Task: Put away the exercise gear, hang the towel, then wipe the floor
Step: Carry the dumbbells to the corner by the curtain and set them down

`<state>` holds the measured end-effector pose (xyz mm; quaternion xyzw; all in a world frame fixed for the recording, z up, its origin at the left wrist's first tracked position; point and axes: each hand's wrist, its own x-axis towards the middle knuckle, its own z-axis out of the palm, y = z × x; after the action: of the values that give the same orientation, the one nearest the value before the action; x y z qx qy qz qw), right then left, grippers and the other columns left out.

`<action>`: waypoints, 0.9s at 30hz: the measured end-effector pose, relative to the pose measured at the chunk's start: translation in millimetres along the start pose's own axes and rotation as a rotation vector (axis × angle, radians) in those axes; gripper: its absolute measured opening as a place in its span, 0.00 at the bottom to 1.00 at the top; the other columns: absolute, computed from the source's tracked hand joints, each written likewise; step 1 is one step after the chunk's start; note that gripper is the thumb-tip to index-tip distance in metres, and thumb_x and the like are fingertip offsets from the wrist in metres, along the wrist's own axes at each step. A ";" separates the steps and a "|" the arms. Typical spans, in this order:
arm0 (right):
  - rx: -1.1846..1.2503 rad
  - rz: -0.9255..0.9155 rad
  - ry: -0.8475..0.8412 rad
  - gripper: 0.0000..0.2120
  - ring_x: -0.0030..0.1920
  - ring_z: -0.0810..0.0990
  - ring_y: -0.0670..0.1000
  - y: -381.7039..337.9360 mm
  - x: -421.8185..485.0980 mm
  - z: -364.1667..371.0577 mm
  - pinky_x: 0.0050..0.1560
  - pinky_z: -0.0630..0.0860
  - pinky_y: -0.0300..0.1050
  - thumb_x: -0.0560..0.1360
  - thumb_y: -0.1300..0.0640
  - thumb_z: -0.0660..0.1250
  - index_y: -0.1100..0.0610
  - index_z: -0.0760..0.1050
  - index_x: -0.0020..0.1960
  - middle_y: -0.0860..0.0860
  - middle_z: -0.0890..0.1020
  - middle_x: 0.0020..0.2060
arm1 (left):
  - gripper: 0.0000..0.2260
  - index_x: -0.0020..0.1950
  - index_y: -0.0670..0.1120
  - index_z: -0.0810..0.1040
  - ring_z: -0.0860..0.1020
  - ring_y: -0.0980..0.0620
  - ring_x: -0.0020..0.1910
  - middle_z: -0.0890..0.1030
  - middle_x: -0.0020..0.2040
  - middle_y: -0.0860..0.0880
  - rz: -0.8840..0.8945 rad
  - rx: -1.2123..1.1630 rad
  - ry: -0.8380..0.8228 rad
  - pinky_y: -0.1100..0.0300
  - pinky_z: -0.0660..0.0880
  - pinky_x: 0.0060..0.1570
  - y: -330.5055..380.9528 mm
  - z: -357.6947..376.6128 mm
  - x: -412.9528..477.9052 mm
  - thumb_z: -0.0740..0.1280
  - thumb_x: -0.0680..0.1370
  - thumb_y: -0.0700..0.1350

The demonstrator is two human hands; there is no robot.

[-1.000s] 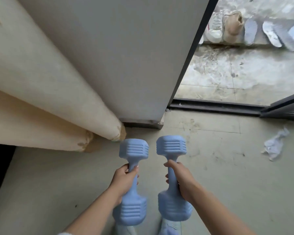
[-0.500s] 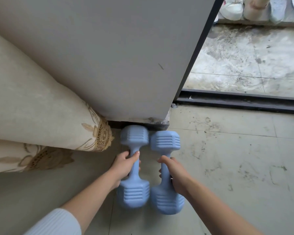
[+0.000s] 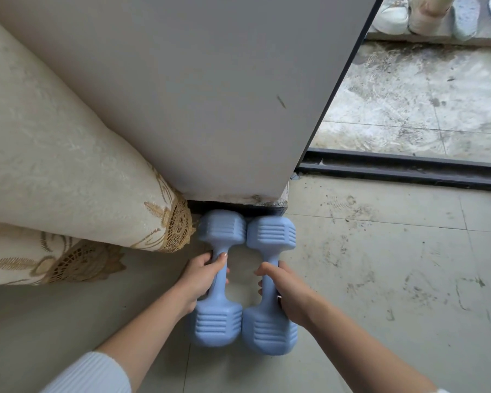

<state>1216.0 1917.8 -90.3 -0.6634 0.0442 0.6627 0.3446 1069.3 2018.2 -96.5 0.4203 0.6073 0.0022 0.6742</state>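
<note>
Two light blue dumbbells lie side by side on the tiled floor, their far heads against the base of a grey wall. My left hand point(image 3: 201, 277) is wrapped around the handle of the left dumbbell point(image 3: 217, 321). My right hand point(image 3: 288, 290) grips the handle of the right dumbbell point(image 3: 270, 330). The two dumbbells touch each other at both ends. No towel is in view.
A cream curtain with gold embroidery point(image 3: 68, 180) hangs down to the floor at the left, close to the left dumbbell. A dark sliding-door track point(image 3: 408, 168) runs at the right, with a dirty balcony floor point(image 3: 423, 103) and shoes point(image 3: 394, 12) beyond. The indoor tiles point(image 3: 394, 265) carry dirt marks.
Both hands lowered the dumbbells from the air and pushed them forward to the wall base. The dumbbells came together until they touch. The view moved closer to the floor.
</note>
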 end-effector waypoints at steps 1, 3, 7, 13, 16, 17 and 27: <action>-0.001 -0.001 -0.005 0.16 0.43 0.73 0.52 0.2 -0.1 1.0 0.43 0.73 0.44 0.70 0.56 0.68 0.58 0.72 0.57 0.55 0.73 0.44 | 0.07 0.49 0.47 0.77 0.79 0.48 0.39 0.81 0.44 0.44 -0.001 -0.007 -0.002 0.58 0.75 0.41 -0.2 -0.9 -0.1 0.63 0.79 0.49; 0.012 -0.009 -0.012 0.16 0.43 0.73 0.52 0.2 0.1 3.3 0.43 0.73 0.43 0.68 0.56 0.69 0.57 0.73 0.55 0.54 0.74 0.43 | 0.07 0.50 0.47 0.77 0.79 0.48 0.39 0.81 0.44 0.44 -0.007 -0.020 -0.008 0.57 0.75 0.42 -0.3 -2.8 -0.4 0.63 0.79 0.49; 0.041 -0.035 -0.052 0.11 0.39 0.73 0.51 -1.3 1.2 5.0 0.39 0.72 0.41 0.68 0.59 0.69 0.57 0.72 0.49 0.52 0.75 0.40 | 0.08 0.53 0.47 0.76 0.79 0.49 0.39 0.81 0.46 0.45 -0.014 -0.010 -0.022 0.61 0.76 0.33 0.9 -7.3 -1.6 0.62 0.79 0.50; 0.025 -0.043 -0.086 0.20 0.42 0.74 0.51 -3.8 2.8 14.9 0.42 0.73 0.41 0.60 0.56 0.70 0.56 0.72 0.51 0.53 0.75 0.44 | 0.09 0.54 0.48 0.76 0.79 0.50 0.39 0.81 0.47 0.44 0.002 0.012 -0.010 0.61 0.75 0.32 2.8 -17.2 -0.6 0.62 0.79 0.50; 0.025 -0.050 -0.110 0.21 0.42 0.73 0.51 -3.0 3.1 17.5 0.43 0.73 0.41 0.59 0.56 0.69 0.56 0.71 0.51 0.52 0.74 0.43 | 0.05 0.51 0.51 0.75 0.79 0.50 0.39 0.81 0.49 0.44 0.000 0.000 -0.007 0.61 0.75 0.35 1.9 -18.8 -1.8 0.62 0.79 0.50; 0.019 -0.054 -0.111 0.20 0.42 0.73 0.51 -2.7 3.0 17.4 0.43 0.72 0.42 0.60 0.56 0.70 0.56 0.71 0.51 0.53 0.74 0.43 | 0.04 0.51 0.51 0.75 0.79 0.50 0.40 0.81 0.49 0.43 0.000 -0.006 -0.006 0.61 0.75 0.35 1.8 -19.4 -2.2 0.62 0.79 0.50; 0.027 -0.074 -0.129 0.17 0.43 0.72 0.51 -3.4 -0.3 22.4 0.45 0.73 0.42 0.62 0.62 0.67 0.58 0.70 0.50 0.53 0.74 0.44 | 0.04 0.50 0.52 0.75 0.79 0.49 0.40 0.81 0.49 0.43 0.015 0.007 0.002 0.59 0.75 0.38 1.9 -21.9 -4.8 0.62 0.80 0.50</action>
<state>1198.8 1931.8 -86.1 -0.6159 0.0065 0.6901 0.3800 1051.1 2029.3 -89.5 0.4272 0.6048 0.0055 0.6721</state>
